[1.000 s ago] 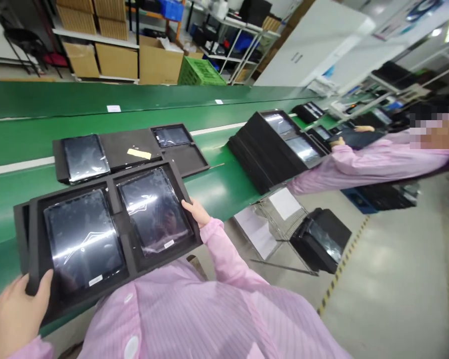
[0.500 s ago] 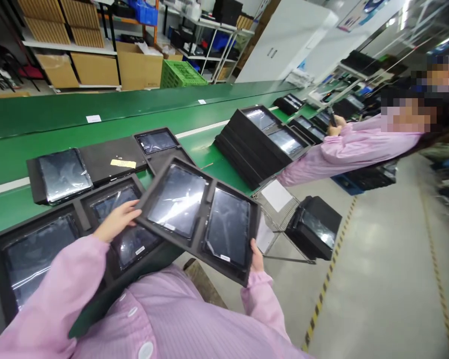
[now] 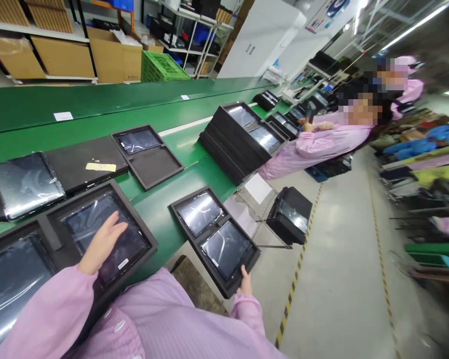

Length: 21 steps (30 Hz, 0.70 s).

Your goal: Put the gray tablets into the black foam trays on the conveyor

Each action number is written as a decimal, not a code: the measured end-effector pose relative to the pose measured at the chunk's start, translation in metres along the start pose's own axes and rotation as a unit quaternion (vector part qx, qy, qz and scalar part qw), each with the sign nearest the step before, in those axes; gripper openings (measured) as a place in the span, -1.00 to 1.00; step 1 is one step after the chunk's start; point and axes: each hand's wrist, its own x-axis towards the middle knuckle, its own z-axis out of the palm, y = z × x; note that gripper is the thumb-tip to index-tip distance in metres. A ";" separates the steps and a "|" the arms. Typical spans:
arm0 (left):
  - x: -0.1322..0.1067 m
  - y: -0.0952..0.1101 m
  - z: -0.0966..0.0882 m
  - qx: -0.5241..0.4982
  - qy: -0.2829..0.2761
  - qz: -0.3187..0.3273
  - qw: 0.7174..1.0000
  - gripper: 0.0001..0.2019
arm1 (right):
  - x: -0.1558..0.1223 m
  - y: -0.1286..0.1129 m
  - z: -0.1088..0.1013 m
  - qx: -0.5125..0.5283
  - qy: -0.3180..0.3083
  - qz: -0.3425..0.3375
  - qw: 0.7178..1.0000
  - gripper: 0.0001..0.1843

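My right hand (image 3: 245, 283) grips the near corner of a black foam tray (image 3: 208, 232), which is tilted out over the table's edge. Two shiny tablet-like screens lie in its compartments, the nearer one (image 3: 226, 249) close to my fingers. My left hand (image 3: 105, 243) is open, fingers stretched out, over a screen (image 3: 129, 244) in a larger black tray (image 3: 50, 233) at the lower left. I cannot tell whether it touches that screen. Beyond it, a tray (image 3: 155, 160) has one screen and one bare compartment. A film-wrapped screen (image 3: 26, 184) rests at the far left.
A stack of black trays (image 3: 232, 149) stands on the green table (image 3: 149, 209). A co-worker in a pink sleeve (image 3: 318, 142) is beyond it. A wire rack (image 3: 271, 209) with papers and a black tray stack (image 3: 290, 214) stand to the right. A yellow label (image 3: 101, 167) lies on a black board.
My left hand has let go of the foam tray and moved left over the larger tray. My right hand has swung the foam tray away, uncovering the bare compartment. The view has turned right.
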 end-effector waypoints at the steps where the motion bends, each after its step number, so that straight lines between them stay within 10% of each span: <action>1: -0.002 -0.007 -0.008 -0.017 0.023 -0.003 1.000 -0.14 | 0.004 0.008 0.010 0.005 0.012 0.000 1.000 -0.48; 12: -0.036 -0.070 -0.068 -0.123 0.181 -0.001 0.976 -0.33 | 0.048 0.015 0.166 0.010 -0.049 -0.069 0.996 -0.61; 21: -0.048 -0.103 -0.080 -0.092 0.238 0.000 0.967 -0.28 | 0.052 0.010 0.232 -0.110 -0.036 -0.079 0.990 -0.57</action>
